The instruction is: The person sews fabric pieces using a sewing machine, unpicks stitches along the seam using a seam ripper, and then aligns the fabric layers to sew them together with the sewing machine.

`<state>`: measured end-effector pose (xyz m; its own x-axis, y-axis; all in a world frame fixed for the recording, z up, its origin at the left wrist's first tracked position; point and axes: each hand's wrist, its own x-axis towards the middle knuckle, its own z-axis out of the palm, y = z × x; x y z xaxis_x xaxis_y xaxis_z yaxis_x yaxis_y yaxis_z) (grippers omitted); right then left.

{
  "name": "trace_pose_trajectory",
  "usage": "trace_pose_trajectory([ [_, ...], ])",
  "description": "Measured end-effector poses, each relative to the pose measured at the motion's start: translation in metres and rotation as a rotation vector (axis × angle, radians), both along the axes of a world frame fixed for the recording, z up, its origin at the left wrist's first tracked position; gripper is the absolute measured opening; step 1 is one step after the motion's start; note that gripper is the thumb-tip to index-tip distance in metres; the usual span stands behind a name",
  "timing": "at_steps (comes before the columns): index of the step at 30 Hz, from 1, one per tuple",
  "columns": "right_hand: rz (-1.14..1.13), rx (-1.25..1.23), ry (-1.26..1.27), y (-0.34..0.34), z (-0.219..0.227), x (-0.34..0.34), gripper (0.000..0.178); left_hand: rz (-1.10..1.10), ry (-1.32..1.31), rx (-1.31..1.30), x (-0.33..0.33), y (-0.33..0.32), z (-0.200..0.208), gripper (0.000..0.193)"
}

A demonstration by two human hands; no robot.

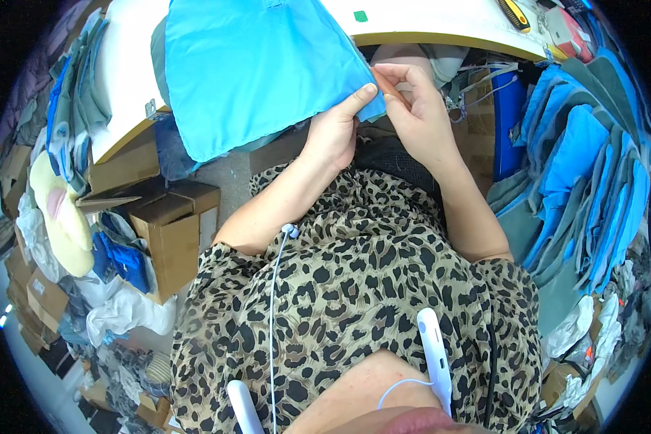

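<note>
A bright blue fabric panel (257, 79) with a stitched edge hangs over the near edge of the white table. My left hand (336, 130) grips its lower right corner, the thumb on top and the other fingers hidden beneath the cloth. Close by, my right hand (421, 108) is closed beside the panel's right edge. Between its thumb and fingers shows a slim orange-brown thing (389, 88), its tip at the cloth's edge; its kind I cannot make out. Dark grey-green fabric peeks out behind the panel's left side.
The white table (441, 18) curves across the front, with a yellow-handled cutter (514, 14) at its far right. Stacked blue and grey-green fabric pieces (582, 155) hang at the right. More pieces (79, 101) lie at the left, above an open cardboard box (170, 246).
</note>
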<state>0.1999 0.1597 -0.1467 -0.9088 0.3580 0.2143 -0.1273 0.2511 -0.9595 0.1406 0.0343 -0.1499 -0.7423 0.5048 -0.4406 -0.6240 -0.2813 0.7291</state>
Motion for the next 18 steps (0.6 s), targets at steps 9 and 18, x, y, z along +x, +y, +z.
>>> trace_pose_trajectory([
  [9, -0.023, -0.089, 0.047, -0.005, -0.006, -0.003, 0.028, -0.060, 0.063, 0.010, -0.004, -0.003, -0.008, 0.043],
  [18, -0.064, -0.099, 0.056, -0.007, -0.012, -0.004, 0.030, -0.044, 0.014, 0.015, -0.001, -0.002, -0.003, 0.046],
])
